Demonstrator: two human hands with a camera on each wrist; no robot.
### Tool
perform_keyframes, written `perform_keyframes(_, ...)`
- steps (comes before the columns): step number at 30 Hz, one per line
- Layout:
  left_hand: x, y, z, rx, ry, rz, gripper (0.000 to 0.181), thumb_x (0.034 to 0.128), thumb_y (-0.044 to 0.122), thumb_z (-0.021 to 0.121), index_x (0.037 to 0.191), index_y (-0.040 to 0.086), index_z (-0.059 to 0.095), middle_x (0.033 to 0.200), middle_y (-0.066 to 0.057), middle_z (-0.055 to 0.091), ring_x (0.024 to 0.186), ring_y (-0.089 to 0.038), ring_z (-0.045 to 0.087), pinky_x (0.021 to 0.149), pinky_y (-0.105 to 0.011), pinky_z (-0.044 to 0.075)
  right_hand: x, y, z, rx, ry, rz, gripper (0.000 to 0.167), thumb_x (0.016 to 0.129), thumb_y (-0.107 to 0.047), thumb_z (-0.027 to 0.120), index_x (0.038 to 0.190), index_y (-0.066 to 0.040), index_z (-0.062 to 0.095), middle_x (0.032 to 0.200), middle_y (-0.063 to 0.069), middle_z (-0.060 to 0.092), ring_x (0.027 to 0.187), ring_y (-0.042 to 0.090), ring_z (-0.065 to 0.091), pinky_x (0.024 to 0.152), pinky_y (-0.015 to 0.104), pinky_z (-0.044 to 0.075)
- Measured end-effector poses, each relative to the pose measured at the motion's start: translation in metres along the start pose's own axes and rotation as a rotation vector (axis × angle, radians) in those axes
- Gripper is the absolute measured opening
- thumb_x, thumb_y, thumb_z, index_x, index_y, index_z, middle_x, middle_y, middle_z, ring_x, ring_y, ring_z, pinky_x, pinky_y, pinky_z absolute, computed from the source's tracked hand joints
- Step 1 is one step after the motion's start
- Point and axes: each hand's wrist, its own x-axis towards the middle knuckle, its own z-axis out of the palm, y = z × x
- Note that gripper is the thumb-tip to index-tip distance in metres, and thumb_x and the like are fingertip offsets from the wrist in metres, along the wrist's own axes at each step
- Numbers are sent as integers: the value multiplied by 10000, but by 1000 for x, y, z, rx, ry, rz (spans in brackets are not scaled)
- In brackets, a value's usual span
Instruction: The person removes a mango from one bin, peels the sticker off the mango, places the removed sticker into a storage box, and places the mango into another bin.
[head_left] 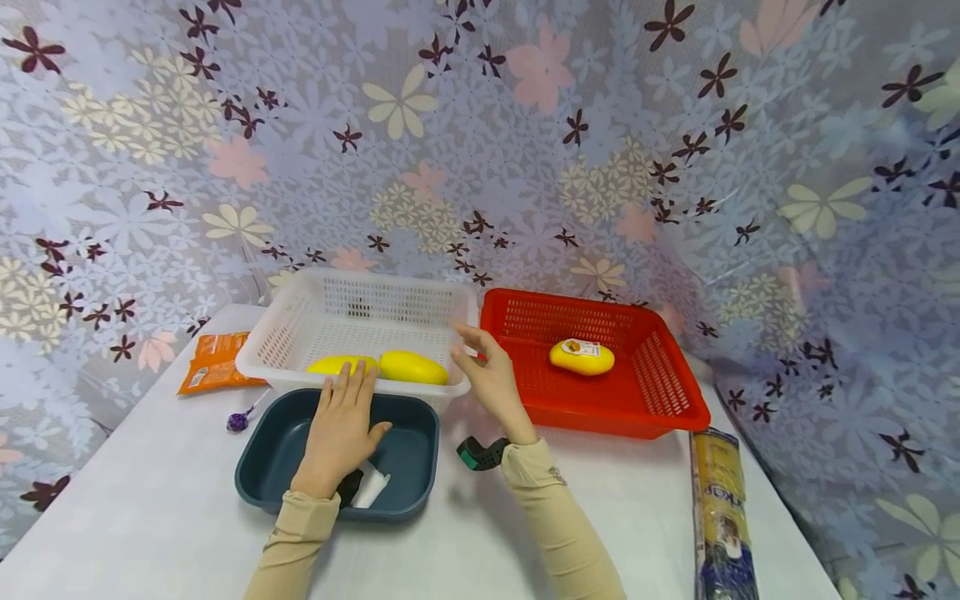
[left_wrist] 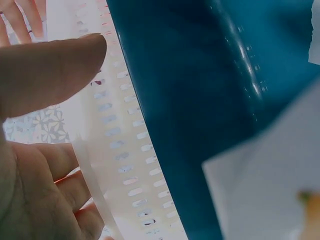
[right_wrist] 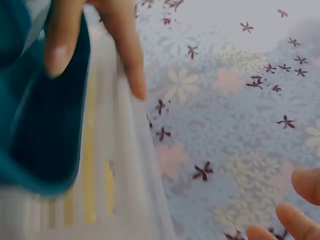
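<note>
My left hand (head_left: 341, 437) reaches over the dark teal tub (head_left: 251, 492), fingers straight, fingertips over the near rim of the white basket (head_left: 281, 325). They overlap one yellow mango-shaped fruit (head_left: 322, 365); whether they touch it I cannot tell. A second yellow fruit (head_left: 412, 367) lies beside it in the basket. At the basket's right end is my right hand (head_left: 491, 383), fingers loosely bent, holding nothing. The left thumb (left_wrist: 55, 70) stands out in the left wrist view. A white thing (head_left: 371, 485) in the tub is partly hidden by the left wrist.
A red basket (head_left: 600, 421) on the right holds a labelled yellow fruit (head_left: 581, 358). An orange packet (head_left: 217, 363) and a purple-headed lollipop (head_left: 237, 421) lie at left. A yellow and blue packet (head_left: 722, 508) lies at right. Patterned curtain (head_left: 480, 150) stands behind the table.
</note>
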Motion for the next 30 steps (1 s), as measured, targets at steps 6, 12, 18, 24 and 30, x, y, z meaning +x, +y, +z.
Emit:
perform_keyframes(6,1,1,-1,-13,-10,4,854,830,269,755,1479,-56,306,1561,-239,271,1461,-424,208,1183,-578,133,-22,3,-33,-89,46,-40,439,937,-214,642,1352,-110,544,1375,138,557,1247,334,544,1018,484,467)
perform_keyframes(12,0,2,-4,-20,-9,1,813,841,273,744,1467,-51,339,1555,-240,284,1454,-433,222,1178,-587,145,-45,12,-60,-182,74,-55,437,933,-243,647,1346,-135,548,1364,74,571,1269,284,532,1054,506,430)
perform_keyframes(18,2,5,-10,-69,92,25,592,858,206,732,1362,-19,518,1435,-257,470,1378,-467,359,1130,-614,257,-69,21,-81,-329,133,-125,421,910,-174,674,1313,-112,568,1369,93,568,1268,277,527,1028,495,452)
perform_keyframes(24,3,12,-14,-107,174,82,448,852,137,731,1254,-22,613,1305,-228,595,1290,-458,475,1098,-588,334,-90,28,-97,-413,186,-158,436,888,-153,700,1304,-104,578,1370,108,563,1228,311,544,966,512,485)
perform_keyframes(30,2,21,-18,-127,206,125,384,851,125,727,1201,-10,646,1246,-200,637,1241,-429,524,1076,-560,378,-101,35,-109,-587,251,-235,488,843,-118,744,1294,-33,577,1365,185,548,1275,384,472,1011,606,396)
